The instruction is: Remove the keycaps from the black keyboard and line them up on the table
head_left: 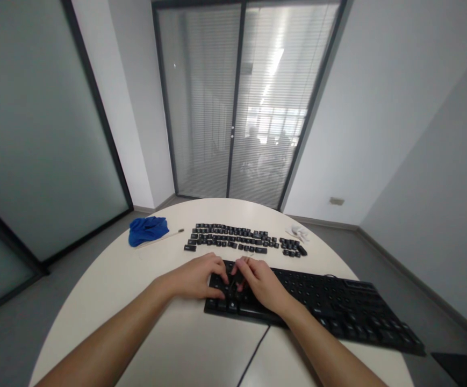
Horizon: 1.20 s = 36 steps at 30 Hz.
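Note:
A black keyboard [317,293] lies at a slant on the pale table, many of its key positions showing without caps. My left hand [201,277] rests on its left end, thumb and fingers bent onto the keys. Close beside it, my right hand [259,282] bends over the same left section with its fingers drawn together. Whatever sits between the right fingertips is too small and dark to make out. Beyond both hands, loose black keycaps [225,237] are laid in rows, and a smaller group of keycaps [292,247] lies to the right.
A crumpled blue cloth [148,230] lies at the table's far left, with a thin dark-tipped stick [163,237] alongside. Crumpled white tissue [297,232] is at the far right. A dark cable or seam [253,355] runs towards me over the round table [169,344].

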Motion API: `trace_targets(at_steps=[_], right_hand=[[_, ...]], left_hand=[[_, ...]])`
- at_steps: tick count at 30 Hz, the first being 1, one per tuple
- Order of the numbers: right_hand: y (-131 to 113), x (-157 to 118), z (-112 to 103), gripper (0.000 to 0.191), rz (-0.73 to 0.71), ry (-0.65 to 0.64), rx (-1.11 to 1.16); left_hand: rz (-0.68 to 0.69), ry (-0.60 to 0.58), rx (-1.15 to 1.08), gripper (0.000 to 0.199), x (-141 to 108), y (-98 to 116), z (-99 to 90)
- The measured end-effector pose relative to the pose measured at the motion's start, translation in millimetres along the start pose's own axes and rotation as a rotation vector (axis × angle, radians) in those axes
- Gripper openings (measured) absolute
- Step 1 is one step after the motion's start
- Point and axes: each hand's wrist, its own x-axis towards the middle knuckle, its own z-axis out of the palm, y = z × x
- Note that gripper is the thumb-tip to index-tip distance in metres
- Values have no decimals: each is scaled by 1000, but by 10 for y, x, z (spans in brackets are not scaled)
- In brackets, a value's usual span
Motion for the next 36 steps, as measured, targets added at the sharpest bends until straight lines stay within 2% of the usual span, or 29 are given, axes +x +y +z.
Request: trace_targets(at_steps=[5, 14, 18, 23, 26, 32, 36], right_hand=[[149, 74, 38, 48, 99, 44, 189], [177, 95, 26, 50, 88, 107, 257], [180, 101, 17, 50, 53, 131, 252], [159, 110, 3, 50, 22, 152, 253], [157, 114, 1, 51, 31, 180, 273], [154, 105, 14, 50, 39, 204, 265], [140, 107, 7, 51, 54, 241, 261]], left_hand=[[33, 7, -49, 23, 1, -1, 9], [0, 75, -49, 22, 75, 72, 136], [-52, 118, -179, 15, 98, 56, 190], [-163, 107, -428, 20, 131, 21, 213], [-201, 102, -482, 23, 149, -14, 225], [-183, 180, -626, 40, 161, -51, 284], [-204, 236, -608, 34, 188, -26, 313]])
